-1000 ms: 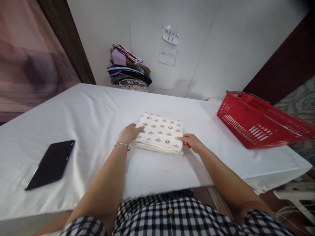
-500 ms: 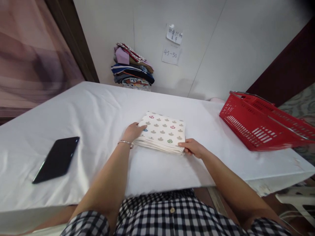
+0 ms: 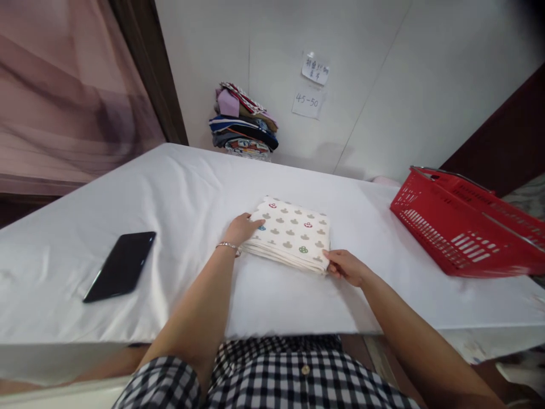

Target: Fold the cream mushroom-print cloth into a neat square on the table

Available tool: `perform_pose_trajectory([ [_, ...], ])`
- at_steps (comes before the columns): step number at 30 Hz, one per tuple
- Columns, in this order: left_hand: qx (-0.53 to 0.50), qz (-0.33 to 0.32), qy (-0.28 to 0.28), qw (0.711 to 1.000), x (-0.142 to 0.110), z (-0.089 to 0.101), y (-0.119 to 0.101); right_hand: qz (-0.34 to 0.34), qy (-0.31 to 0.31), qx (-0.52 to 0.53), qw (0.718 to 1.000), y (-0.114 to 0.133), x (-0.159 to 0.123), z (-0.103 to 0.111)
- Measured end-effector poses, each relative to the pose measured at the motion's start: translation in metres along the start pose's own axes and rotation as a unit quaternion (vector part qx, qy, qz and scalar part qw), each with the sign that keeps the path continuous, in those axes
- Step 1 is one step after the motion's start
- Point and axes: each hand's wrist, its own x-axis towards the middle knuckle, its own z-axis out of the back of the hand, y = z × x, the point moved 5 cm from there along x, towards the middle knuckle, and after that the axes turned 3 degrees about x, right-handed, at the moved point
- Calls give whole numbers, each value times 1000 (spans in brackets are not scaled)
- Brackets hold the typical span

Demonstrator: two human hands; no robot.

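Although the patterned cloth [image 3: 292, 230] lay centrally on the worktop [image 3: 289, 309], seemingly fully folded, it was not yet released, the fingers of the left hand [image 3: 240, 230] gripping its nine-o'clock edge, those of the right hand [image 3: 347, 266] pinching its four-o'clock corner.

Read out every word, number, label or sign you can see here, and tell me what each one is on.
"45-50": lower paper sheet on the wall.
Upper paper sheet: handwritten characters, too blurred to read reliably.
No readable text shows on the folded mushroom-print cloth, black tablet or red shopping basket.
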Motion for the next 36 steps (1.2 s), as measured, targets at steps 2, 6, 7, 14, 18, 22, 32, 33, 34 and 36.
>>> perform_pose_trajectory([
  [2, 0, -7, 2, 1000, -1, 0, 0, -4, -15, -3, 1000, 7, 4, 6],
  [6, 3, -7, 2, 1000, 1, -1, 1, -2, -50, 18, 999, 25, 22, 15],
  [7, 4, -4, 2, 1000, 1, -2, 2, -8, -54, 31, 998, 28, 27, 16],
  [14, -15, 5, 5, 1000, 3, -2, 5, 36, -60, 58, 996, 21, 42, 19],
  [18, -17, 12, 19, 1000, 1, 0, 3, 26, -39, 55, 997, 9, 39, 25],
  [22, -4, 7, 19, 1000, 1, 1, 2, 20, -20, 35, 999, 18, 40, 29],
  [32, 19, -23, 31, 999, 6, -8, 6, 29, -117, -51, 991, 34, 72, 44],
  [33, 24, -24, 32, 999, 5, -8, 6, 30, -126, -81, 988, 34, 72, 46],
  [34, 29, -23, 33, 999, 4, -8, 5, 38, -148, -131, 980, 37, 71, 49],
  [36, 37, -21, 36, 998, 1, -7, 2, 95, -224, -268, 932, 54, 65, 51],
])
